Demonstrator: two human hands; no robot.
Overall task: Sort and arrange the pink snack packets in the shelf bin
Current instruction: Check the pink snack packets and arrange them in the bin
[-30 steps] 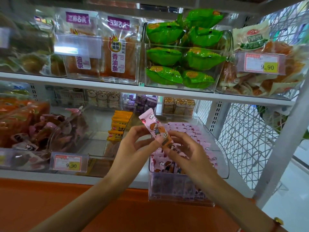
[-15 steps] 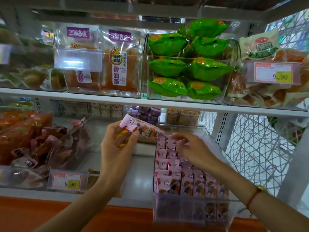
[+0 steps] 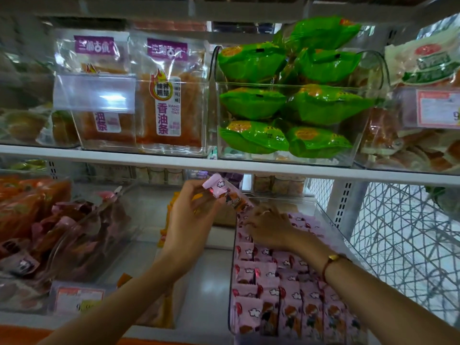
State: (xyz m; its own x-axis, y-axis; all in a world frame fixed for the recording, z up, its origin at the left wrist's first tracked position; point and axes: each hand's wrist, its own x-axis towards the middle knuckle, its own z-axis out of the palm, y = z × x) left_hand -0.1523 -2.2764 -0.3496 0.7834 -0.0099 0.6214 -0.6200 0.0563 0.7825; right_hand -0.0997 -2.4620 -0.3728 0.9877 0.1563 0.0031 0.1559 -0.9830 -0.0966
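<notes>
Left hand (image 3: 189,220) pinches one pink packet (image 3: 225,192) at twelve o'clock of the bin (image 3: 331,220) — right hand (image 3: 270,226) rests open-fingered on the rows (image 3: 286,302).

The left hand (image 3: 191,217) is raised, its fingers curled in a pinch. The right hand (image 3: 270,227) reaches forward just beside it, palm down.

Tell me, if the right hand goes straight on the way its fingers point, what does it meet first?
Probably the pink packet held by the left hand: the right hand points up-left toward its lower end. Depth is unclear.
</notes>
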